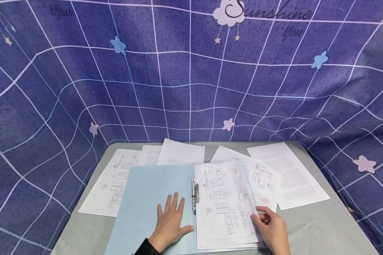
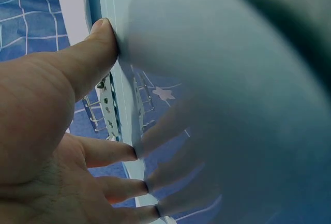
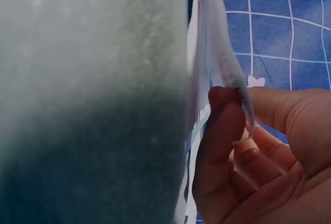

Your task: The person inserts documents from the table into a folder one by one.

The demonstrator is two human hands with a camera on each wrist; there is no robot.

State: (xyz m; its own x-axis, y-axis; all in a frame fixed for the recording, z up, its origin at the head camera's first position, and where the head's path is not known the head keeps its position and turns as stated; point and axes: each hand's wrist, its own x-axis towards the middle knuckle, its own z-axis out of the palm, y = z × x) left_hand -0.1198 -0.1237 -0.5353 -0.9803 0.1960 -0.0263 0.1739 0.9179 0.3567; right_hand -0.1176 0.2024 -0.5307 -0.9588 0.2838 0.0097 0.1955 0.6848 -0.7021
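The right grip (image 1: 272, 226), drawn to a thumb-and-finger pinch, has the right edge of a technical drawing sheet (image 1: 221, 198), likely to control its loose side; left of that grip, the metal clip (image 1: 195, 196) lies along the opposite edge, perhaps to bind it. The left grip (image 1: 170, 221), fingers spread and holding nothing, rests on the open blue folder (image 1: 156, 182), presumably to steady it on the counter (image 1: 322, 230)
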